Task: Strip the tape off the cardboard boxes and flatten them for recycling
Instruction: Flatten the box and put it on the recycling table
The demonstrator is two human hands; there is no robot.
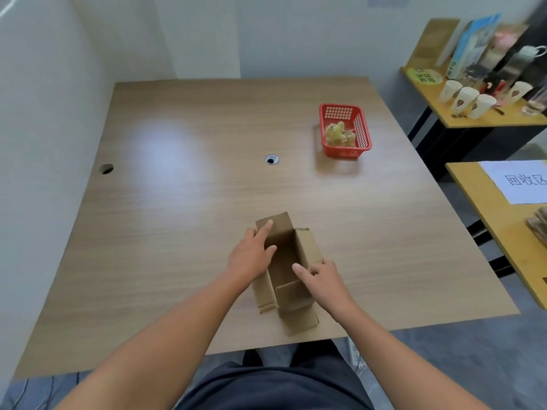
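A small brown cardboard box (288, 279) lies on the wooden table (183, 202) near its front edge, with its flaps open and its inside showing. My left hand (251, 255) presses on the box's left wall and far flap, fingers spread. My right hand (321, 279) holds the right wall, its index finger reaching into the opening. No tape shows on the box from this angle.
A red plastic basket (362, 125) holding crumpled tape scraps stands at the table's far right. Two cable holes (271, 159) mark the tabletop. A yellow side table (473, 190) at right carries a paper sign and stacked flat cardboard (538, 227). Paper cups stand on a farther shelf.
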